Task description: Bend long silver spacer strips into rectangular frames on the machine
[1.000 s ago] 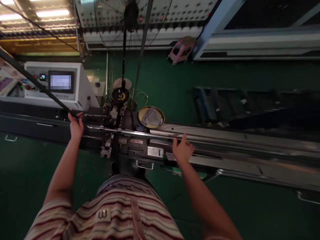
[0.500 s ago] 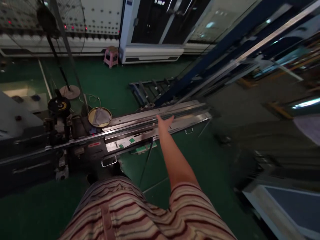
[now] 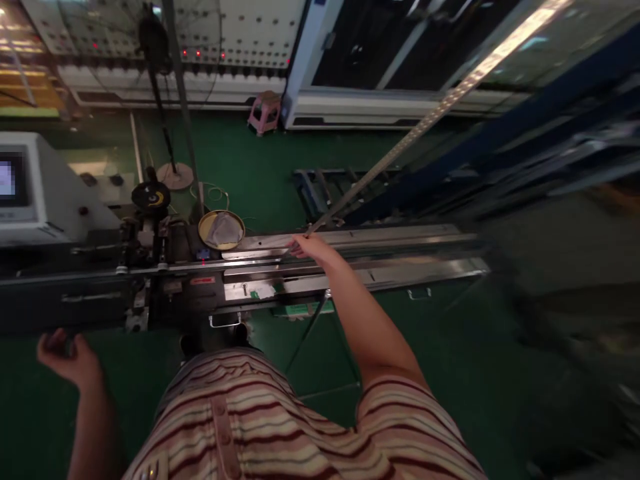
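Observation:
My right hand (image 3: 307, 245) is closed around the lower end of a long perforated metal strip (image 3: 400, 148), just above the machine's rail bed. From the hand the strip slants up toward the upper right. On the bed (image 3: 295, 285), another thin metal strip (image 3: 235, 263) lies lengthwise and runs left through the black clamp and roller assembly (image 3: 145, 240). My left hand (image 3: 70, 357) hovers low on the left, in front of the machine. Its fingers are loosely curled and apart, with nothing visible in them.
A round yellow tray (image 3: 201, 239) with a grey cloth sits on the machine's back edge. A white control box (image 3: 60, 193) stands at left. Behind are a fan stand (image 3: 175, 175), a pink stool (image 3: 265, 113) and a blue frame (image 3: 315, 193). Metal handles (image 3: 225, 325) jut from the front.
My right hand has gone from spread over the rail to closed on the perforated strip, now raised at a slant. My left hand has come into view. The view has shifted left.

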The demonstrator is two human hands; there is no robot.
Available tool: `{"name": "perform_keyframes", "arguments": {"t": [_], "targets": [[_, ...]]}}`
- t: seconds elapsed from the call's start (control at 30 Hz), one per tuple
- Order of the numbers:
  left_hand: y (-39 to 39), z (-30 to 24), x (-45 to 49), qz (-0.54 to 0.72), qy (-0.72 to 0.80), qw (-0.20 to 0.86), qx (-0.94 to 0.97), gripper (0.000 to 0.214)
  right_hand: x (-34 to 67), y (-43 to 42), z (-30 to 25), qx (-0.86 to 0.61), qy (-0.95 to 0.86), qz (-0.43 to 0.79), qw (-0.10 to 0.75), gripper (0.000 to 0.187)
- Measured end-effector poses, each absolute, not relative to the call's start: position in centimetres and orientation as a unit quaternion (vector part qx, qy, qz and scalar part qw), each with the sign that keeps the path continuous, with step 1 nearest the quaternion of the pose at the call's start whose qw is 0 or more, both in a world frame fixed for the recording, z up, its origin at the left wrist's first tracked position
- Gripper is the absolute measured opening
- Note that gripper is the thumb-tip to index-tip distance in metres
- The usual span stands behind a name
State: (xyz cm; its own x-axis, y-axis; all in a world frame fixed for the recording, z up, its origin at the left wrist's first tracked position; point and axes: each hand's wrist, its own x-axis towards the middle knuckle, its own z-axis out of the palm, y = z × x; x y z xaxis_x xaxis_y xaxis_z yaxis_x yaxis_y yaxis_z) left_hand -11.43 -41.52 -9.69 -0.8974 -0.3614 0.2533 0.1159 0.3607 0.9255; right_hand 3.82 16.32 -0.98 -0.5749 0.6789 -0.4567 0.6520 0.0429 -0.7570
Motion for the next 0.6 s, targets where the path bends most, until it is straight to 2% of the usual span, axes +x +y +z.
{"name": "perform_keyframes", "arguments": {"t": [0.13, 0.37, 0.6], "targets": [[-43.5, -14.8, -9.7, -0.556, -0.783, 0.262, 0.093, 0.06, 0.4, 11.2, -1.2, -0.41, -0.746, 0.523, -0.028, 0.027], [-46.3, -14.8, -8.1, -0.565, -0.771, 0.275, 0.104, 0.059, -5.5, 3.0, -2.9, -0.291, -0.808, 0.502, -0.101, 0.025], [-49.8, -16.8, -5.9, -0.574, -0.756, 0.274, 0.156, 0.047, -11.9, -5.9, -4.1, -0.191, -0.875, 0.432, -0.109, 0.03]]}}
